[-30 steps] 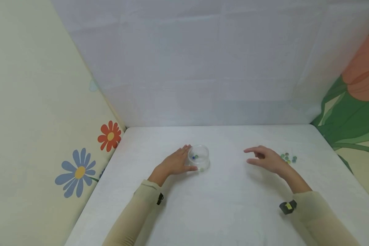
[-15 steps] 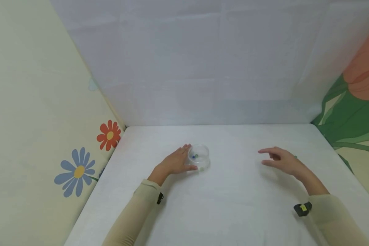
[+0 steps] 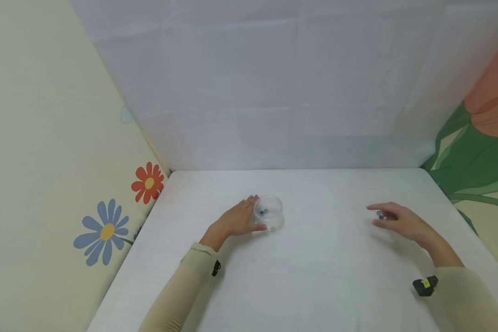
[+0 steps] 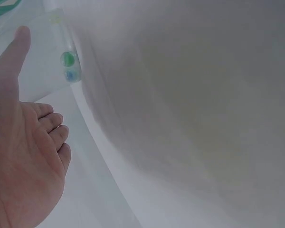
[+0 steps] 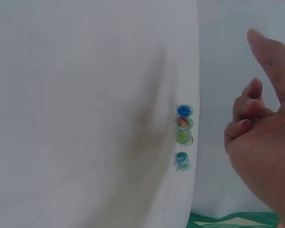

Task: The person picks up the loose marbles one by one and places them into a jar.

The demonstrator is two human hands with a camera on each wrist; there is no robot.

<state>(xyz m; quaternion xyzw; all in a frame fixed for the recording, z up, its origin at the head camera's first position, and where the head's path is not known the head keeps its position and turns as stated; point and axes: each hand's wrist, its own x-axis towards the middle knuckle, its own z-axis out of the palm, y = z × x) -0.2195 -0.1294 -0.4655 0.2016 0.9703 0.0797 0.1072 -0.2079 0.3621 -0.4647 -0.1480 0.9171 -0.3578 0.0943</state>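
Observation:
A clear round plastic container [image 3: 274, 203] stands on the white table, with a few glass marbles low in it, such as a green marble [image 4: 68, 59] in the left wrist view. My left hand [image 3: 235, 219] holds the container from its left, thumb along the near side and fingertips at the far side. Over to the right, my right hand [image 3: 402, 223] hovers with thumb and index finger spread and the other fingers bent, nothing gripped. A blue marble [image 5: 184, 111] lies with several other marbles on the table; the right hand partly hides this group in the head view.
The white tabletop [image 3: 307, 276] spreads between and in front of the hands. A white cloth backdrop [image 3: 290, 92] rises behind it. Walls with painted flowers [image 3: 107, 232] border the left and right sides.
My right hand has moved right to the marble group, now covering most of it in the head view. The left hand and the container have stayed in place.

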